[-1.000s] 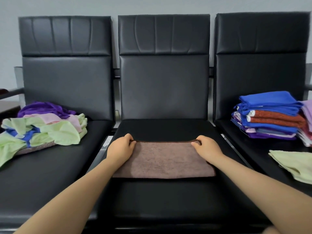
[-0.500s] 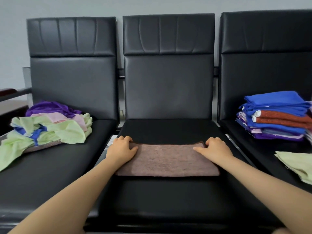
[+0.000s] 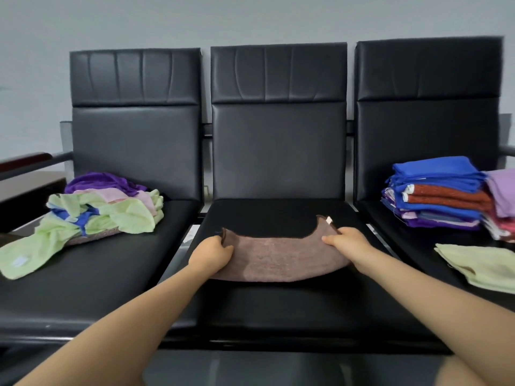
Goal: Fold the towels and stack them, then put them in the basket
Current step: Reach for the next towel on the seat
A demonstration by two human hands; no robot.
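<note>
A brown towel (image 3: 278, 257), folded to a long strip, lies across the middle seat (image 3: 278, 215) of a black three-seat bench. My left hand (image 3: 211, 253) grips its left end and my right hand (image 3: 347, 242) pinches its right end. Both ends are lifted off the seat, so the towel sags in the middle. A small white tag shows at the right corner. A loose heap of unfolded towels (image 3: 103, 210), green, purple, pink and blue, covers the left seat. A stack of folded towels (image 3: 434, 193) stands on the right seat. No basket is in view.
A folded pale green towel (image 3: 479, 264) lies at the front of the right seat. More folded pink and lilac towels (image 3: 501, 201) sit at the right edge. A wooden armrest (image 3: 25, 160) juts out at far left. The bench backs stand against a grey wall.
My hands went from pressing flat on the towel's ends to gripping them and lifting both ends up, so the towel now curves. The view has shifted back.
</note>
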